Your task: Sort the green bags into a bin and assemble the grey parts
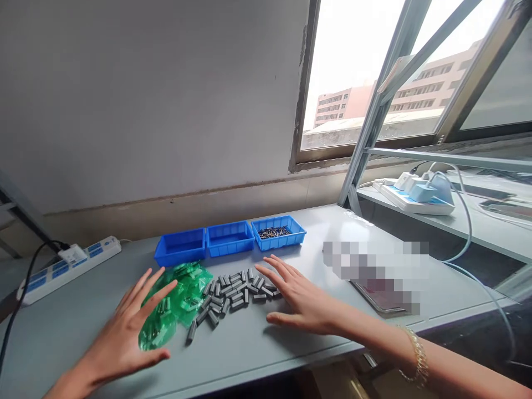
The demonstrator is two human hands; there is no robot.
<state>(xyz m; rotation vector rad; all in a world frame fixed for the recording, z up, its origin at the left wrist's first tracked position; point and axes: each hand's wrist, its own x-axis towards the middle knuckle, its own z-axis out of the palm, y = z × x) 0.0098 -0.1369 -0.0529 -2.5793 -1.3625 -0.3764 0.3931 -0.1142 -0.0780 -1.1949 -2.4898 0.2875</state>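
My left hand (128, 321) is held over the left part of the table with its fingers spread and nothing in it. Behind it lies a heap of green plastic pieces (193, 291), partly hidden by the fingers. My right hand (301, 296) hovers at the right end of a pile of small grey cylinders (236, 289), its fingers apart and holding nothing. Beyond the piles stand three blue bins in a row. The right bin (278, 244) contains many small screw-like metal pieces; in the left bin (180, 256) and the middle bin (230, 250) I see no contents.
The grey table (233, 354) meets a wall at the back. A white power strip (70, 269) runs along the left side. To the right lie a blurred-out flat object (382, 296), a loose cable (490, 293) and a second power strip (415, 197) on another surface, behind a metal frame post (374, 122).
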